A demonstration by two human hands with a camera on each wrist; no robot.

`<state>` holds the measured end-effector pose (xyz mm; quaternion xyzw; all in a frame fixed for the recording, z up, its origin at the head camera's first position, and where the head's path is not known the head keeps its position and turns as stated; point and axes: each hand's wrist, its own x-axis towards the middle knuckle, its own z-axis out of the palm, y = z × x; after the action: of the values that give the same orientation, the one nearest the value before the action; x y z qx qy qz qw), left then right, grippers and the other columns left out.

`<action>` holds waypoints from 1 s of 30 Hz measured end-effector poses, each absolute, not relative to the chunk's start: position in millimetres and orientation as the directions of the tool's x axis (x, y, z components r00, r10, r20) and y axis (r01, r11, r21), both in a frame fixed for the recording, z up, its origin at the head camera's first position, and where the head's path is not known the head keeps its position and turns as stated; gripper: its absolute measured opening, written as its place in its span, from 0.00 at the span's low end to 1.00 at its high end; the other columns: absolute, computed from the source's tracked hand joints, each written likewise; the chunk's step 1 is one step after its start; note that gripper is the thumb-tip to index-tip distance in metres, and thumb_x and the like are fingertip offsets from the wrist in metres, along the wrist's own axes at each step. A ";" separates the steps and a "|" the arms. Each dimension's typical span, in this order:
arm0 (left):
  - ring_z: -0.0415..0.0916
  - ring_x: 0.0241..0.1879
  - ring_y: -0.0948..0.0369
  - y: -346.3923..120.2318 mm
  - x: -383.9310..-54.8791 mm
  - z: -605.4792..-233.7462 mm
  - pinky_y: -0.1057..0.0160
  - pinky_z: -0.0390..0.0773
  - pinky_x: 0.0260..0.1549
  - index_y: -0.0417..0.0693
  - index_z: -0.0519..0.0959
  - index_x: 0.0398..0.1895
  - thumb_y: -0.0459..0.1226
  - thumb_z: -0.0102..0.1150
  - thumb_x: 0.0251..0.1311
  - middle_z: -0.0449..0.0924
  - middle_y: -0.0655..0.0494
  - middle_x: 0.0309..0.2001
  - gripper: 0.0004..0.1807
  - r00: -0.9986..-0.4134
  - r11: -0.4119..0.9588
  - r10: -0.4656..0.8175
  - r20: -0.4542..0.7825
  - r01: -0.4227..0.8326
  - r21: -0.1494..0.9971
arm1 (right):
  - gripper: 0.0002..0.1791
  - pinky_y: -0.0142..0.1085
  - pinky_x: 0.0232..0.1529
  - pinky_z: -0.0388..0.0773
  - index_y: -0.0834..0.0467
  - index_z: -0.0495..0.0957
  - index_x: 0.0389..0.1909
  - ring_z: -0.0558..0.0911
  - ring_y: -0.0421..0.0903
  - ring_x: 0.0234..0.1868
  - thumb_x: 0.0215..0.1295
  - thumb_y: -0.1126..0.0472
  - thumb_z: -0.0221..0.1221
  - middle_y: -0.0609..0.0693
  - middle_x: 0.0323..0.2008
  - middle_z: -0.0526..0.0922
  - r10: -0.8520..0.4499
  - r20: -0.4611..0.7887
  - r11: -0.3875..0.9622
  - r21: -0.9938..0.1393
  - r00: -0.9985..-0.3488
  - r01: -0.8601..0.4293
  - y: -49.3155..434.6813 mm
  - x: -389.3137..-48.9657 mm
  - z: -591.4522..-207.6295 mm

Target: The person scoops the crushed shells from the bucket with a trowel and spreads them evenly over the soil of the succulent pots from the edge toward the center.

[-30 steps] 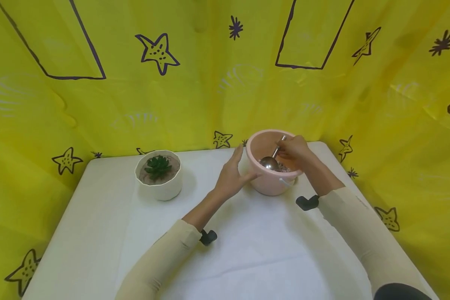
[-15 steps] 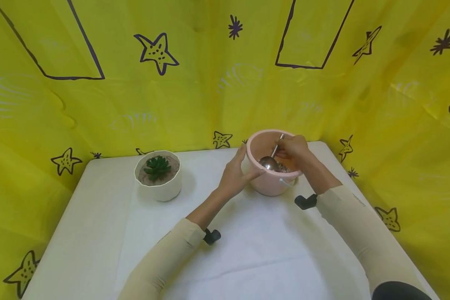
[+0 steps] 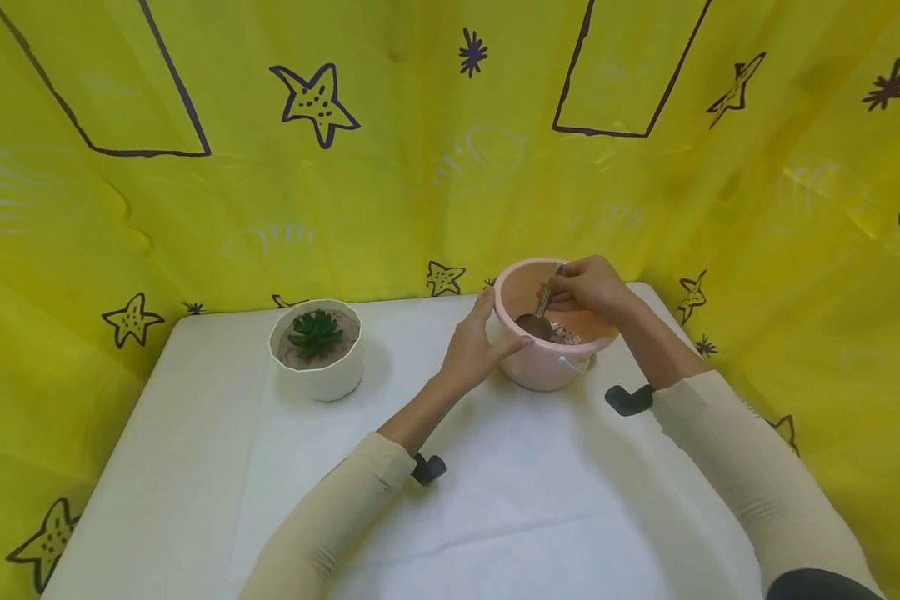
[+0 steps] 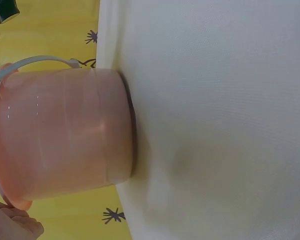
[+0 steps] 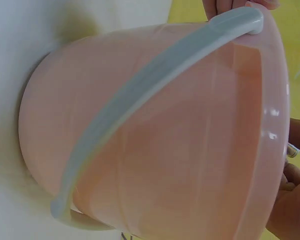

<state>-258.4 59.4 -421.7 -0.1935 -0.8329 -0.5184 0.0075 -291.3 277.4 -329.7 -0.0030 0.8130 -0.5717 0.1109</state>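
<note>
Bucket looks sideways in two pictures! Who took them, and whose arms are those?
No robot here: they're a person's. The wide view comes from a camera worn on the head. The sideways ones come from cameras on the wrists, so it's just the picture that's turned: the bucket is standing on a white table. A potted plant sits left of it in the head view. The left grip, meaning hand, touches the bucket's rim. The right grip holds a spoon by its handle, with the scoop end inside the bucket.
</note>
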 end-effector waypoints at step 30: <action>0.50 0.81 0.57 61.2 -259.5 -422.3 0.53 0.59 0.75 0.47 0.51 0.86 0.49 0.79 0.59 0.51 0.54 0.83 0.59 -0.933 0.393 0.297 0.204 0.314 0.864 | 0.18 0.34 0.38 0.87 0.79 0.79 0.52 0.89 0.43 0.32 0.76 0.65 0.61 0.65 0.40 0.87 0.071 0.057 0.528 -0.849 -0.996 -0.011 289.6 -296.5 -314.0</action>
<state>-259.5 61.2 -422.3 -0.1830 -0.8344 -0.5198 0.0082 -296.5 289.6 -314.0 0.0174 0.8731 -0.4854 -0.0423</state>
